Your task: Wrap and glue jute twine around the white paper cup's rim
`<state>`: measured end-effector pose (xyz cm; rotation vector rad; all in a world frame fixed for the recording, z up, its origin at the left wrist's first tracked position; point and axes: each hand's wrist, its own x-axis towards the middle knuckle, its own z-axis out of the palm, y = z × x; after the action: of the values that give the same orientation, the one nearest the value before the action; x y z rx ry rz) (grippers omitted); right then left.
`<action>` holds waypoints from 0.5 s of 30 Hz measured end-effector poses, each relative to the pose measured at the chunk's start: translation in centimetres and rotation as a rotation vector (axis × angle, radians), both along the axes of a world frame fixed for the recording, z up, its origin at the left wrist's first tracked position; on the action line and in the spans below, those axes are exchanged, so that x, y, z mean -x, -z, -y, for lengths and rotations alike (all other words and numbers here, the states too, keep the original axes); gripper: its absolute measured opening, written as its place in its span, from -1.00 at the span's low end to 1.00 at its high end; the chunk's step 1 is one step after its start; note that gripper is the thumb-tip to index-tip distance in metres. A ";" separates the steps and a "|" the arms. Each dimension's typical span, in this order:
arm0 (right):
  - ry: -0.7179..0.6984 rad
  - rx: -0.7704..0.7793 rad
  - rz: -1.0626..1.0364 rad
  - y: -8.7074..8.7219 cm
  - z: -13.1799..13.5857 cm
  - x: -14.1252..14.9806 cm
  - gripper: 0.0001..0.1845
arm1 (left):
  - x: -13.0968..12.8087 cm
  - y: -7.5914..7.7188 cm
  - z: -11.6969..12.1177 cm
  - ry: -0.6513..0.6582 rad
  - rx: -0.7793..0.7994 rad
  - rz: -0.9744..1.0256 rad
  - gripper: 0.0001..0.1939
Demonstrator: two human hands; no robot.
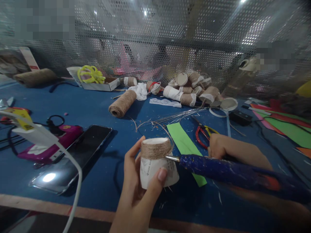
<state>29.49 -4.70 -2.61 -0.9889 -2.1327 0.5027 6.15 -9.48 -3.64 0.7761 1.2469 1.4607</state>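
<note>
My left hand point(138, 187) is closed around a white paper cup point(155, 170), its thumb across the front. Brown jute twine point(155, 150) is wound round the cup's upper part, and a loose strand arcs up behind it. From the right comes a dark blue glue gun point(225, 171), gripped by my right hand point(233, 150). Its metal nozzle point(173, 158) meets the cup at the lower edge of the twine; whether glue is flowing I cannot tell. A green paper strip point(186, 150) lies just behind the nozzle.
Red-handled pliers point(201, 137) lie beyond my right hand. A phone point(75, 158) and a purple power strip point(55, 142) sit at left, with a white cable point(79, 181) in front. A twine roll point(122, 103) and several wrapped cups point(188, 99) stand further back, before a perforated metal screen point(150, 42).
</note>
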 end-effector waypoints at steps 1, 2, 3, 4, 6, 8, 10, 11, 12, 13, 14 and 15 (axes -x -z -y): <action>-0.014 0.018 -0.002 0.0 0.0 0.0 -0.73 | 0.0 0.0 0.0 0.002 -0.005 -0.016 -0.24; -0.023 0.031 -0.003 0.0 0.0 -0.1 -0.74 | -0.1 0.0 0.1 0.003 -0.009 -0.033 -0.26; -0.025 0.034 -0.005 0.0 0.0 -0.1 -0.74 | -0.1 0.0 0.1 0.003 -0.012 -0.050 -0.28; -0.025 0.029 -0.002 -0.1 -0.1 -0.1 -0.75 | -0.2 0.0 0.2 0.002 -0.013 -0.066 -0.30; -0.028 0.020 0.002 -0.2 -0.1 0.0 -0.74 | -0.3 0.1 0.2 0.001 -0.018 -0.094 -0.31; -0.036 0.016 0.002 -0.3 -0.1 0.1 -0.74 | -0.3 0.1 0.2 0.001 -0.025 -0.117 -0.31; -0.042 0.020 0.004 -0.3 0.0 0.2 -0.74 | -0.3 0.2 0.2 0.015 -0.030 -0.133 -0.31; -0.040 0.019 0.005 -0.4 0.0 0.2 -0.75 | -0.3 0.2 0.2 0.024 -0.032 -0.137 -0.30; -0.032 0.018 0.009 -0.4 0.0 0.3 -0.75 | -0.4 0.2 0.2 0.029 -0.034 -0.137 -0.30; -0.029 0.013 0.013 -0.4 0.1 0.3 -0.75 | -0.4 0.3 0.1 0.030 -0.035 -0.132 -0.29; -0.024 0.005 0.013 -0.4 0.1 0.4 -0.75 | -0.4 0.2 0.1 0.025 -0.032 -0.122 -0.27; -0.025 -0.002 0.012 -0.5 0.1 0.4 -0.76 | -0.4 0.2 0.0 0.016 -0.024 -0.109 -0.25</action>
<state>29.10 -4.77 -2.15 -0.9679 -2.1581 0.5074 6.55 -9.50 -3.88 0.8903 1.3040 1.4388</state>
